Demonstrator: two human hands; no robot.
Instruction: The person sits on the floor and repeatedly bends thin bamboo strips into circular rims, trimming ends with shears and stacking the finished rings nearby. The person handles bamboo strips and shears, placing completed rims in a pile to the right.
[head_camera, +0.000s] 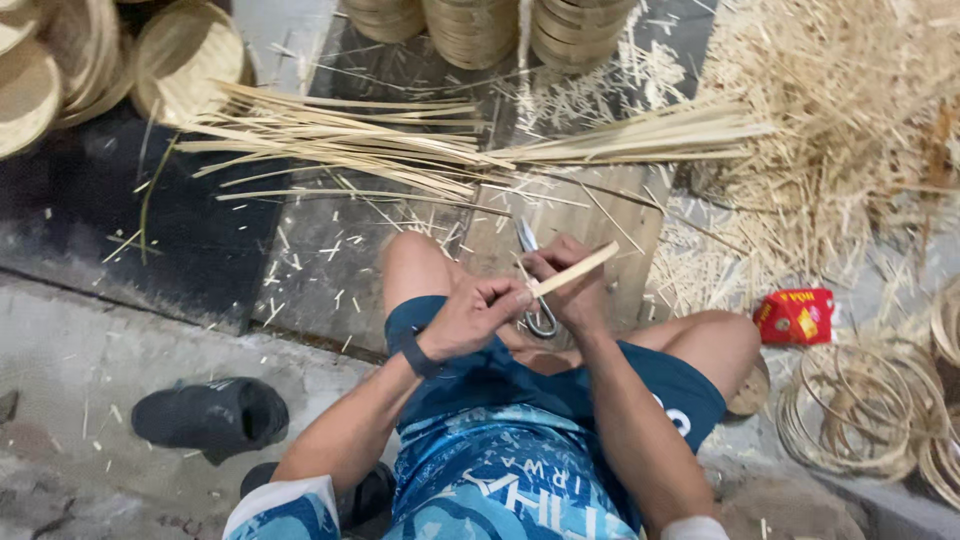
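Left hand (470, 315) pinches bamboo strip (572, 270); right hand (570, 290) hides scissors (535, 285) (handles only partly visible).

bamboo strip (573, 270): pale tan | scissors (535, 290): silver-grey | shorts (640, 385): dark teal | shirt (500, 480): blue, white swirl pattern | packet (796, 316): red, yellow mark | shoe (210, 417): black
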